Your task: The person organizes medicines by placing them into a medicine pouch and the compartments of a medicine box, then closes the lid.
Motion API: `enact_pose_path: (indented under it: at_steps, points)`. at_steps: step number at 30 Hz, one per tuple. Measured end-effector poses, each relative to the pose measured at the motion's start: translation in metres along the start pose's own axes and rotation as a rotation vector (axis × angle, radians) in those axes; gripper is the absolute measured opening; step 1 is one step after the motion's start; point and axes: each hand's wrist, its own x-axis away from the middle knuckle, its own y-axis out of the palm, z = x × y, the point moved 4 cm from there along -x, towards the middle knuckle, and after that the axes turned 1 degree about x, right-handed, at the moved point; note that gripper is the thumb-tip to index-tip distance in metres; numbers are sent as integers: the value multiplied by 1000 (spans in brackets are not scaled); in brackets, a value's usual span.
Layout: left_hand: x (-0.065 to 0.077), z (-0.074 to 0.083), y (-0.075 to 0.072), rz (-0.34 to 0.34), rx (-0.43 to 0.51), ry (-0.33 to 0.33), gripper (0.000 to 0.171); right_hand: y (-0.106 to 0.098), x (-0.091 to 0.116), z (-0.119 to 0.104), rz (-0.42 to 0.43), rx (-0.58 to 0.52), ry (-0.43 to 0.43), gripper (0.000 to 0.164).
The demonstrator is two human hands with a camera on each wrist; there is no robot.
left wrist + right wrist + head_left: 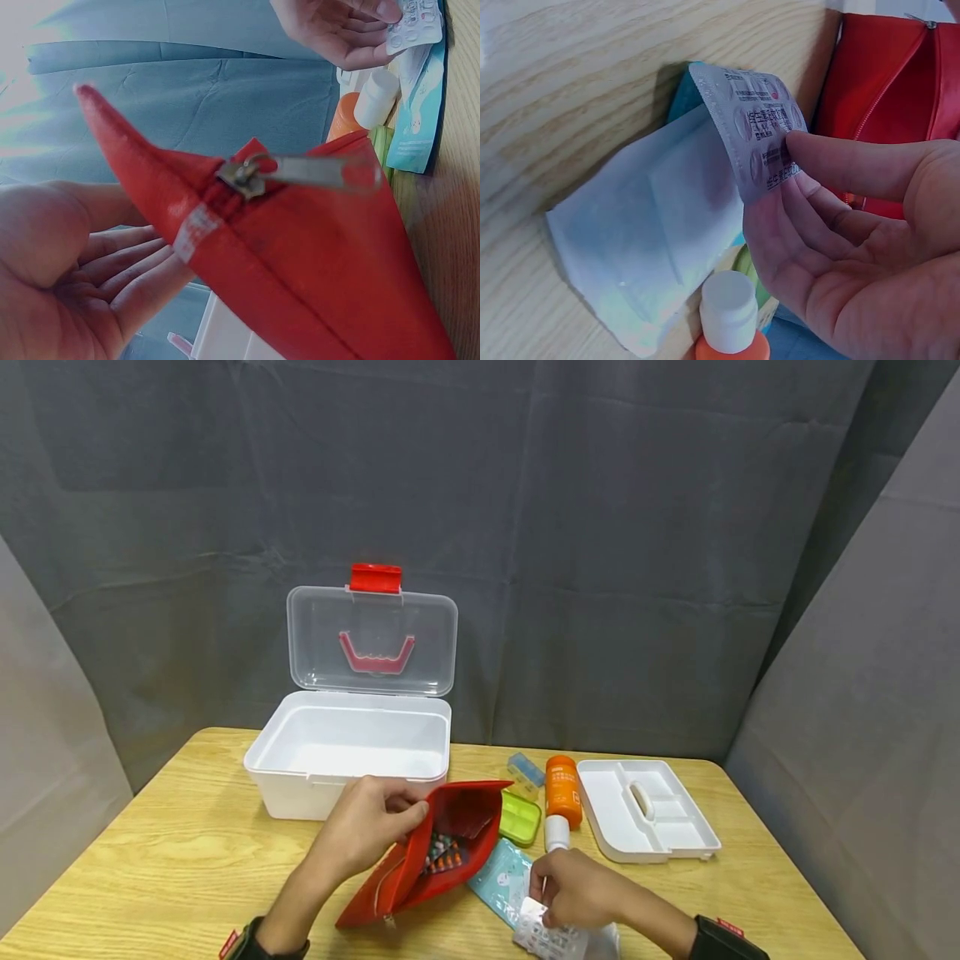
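Grey cloth backdrop (637, 568) behind a wood-look table (187, 843). Biggest thing on it is a white box (288, 793) with its clear lid (315, 639) flipped up, then a white divided tray (611, 810) off to the right. Left hand (367, 827)'s gripping the edge of a red pouch (375, 893), gaping just in front of the box, capsule strips (444, 853) inside. Teal packet (495, 877) lies near an orange bottle (562, 789), and the right hand (577, 885)'s pinching a silvery blister pack (754, 124) by the packet

On the table (172, 843), the box (292, 785) stands at left and the tray (611, 818) at right. Between them is the bottle (562, 789). Before the box is the pouch (408, 878), with pill packs (446, 858) inside.
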Motion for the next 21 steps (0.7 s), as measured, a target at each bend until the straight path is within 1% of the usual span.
enact_pose_path:
  at_steps: [4,9,12,18,21]
  points:
    - [0,0,0,0,6,0,7,-3,-1,-5,4,-8,-27,23]
    - [0,1,1,-4,16,3,7,-5,0,-11,30,-9,-61,20]
    - [0,0,0,-1,11,4,7,-7,-1,-13,50,-9,-75,20]
    - [0,0,0,4,0,7,7,-10,-3,-18,61,-39,-86,20]
    - [0,0,0,0,11,3,7,-12,-4,-22,93,-42,-96,19]
